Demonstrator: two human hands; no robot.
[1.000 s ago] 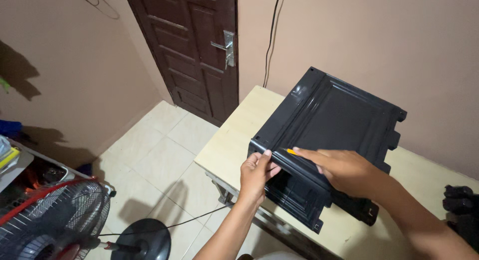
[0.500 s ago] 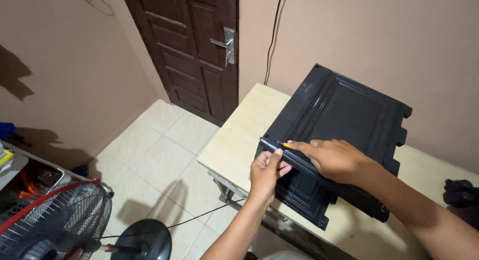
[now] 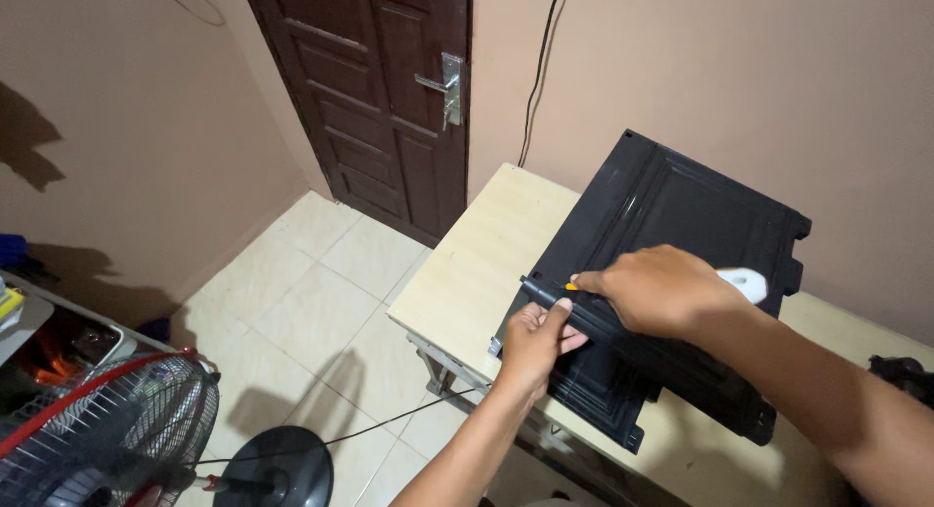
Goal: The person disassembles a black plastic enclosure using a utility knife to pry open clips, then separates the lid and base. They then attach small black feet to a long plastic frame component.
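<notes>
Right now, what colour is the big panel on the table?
Glossy black panel, seen from the head camera; both hands rest on its near edge.

Item count, head view:

- Hands: 2, namely 1 left hand [image 3: 533, 344] and 1 right hand [image 3: 654, 291].
- Black casing [image 3: 681, 215]: 1.
- Tool with orange tip [image 3: 571, 286] and white end: 1.
- Table [image 3: 467, 264]: 1.
- Door [image 3: 375, 89]: 1, with 1 metal handle [image 3: 443, 84].
- Fan [image 3: 107, 429]: 1, with 1 round base [image 3: 277, 468].
- Wall cable [image 3: 540, 69]: 1.
- Floor cable [image 3: 389, 424]: 1.
</notes>
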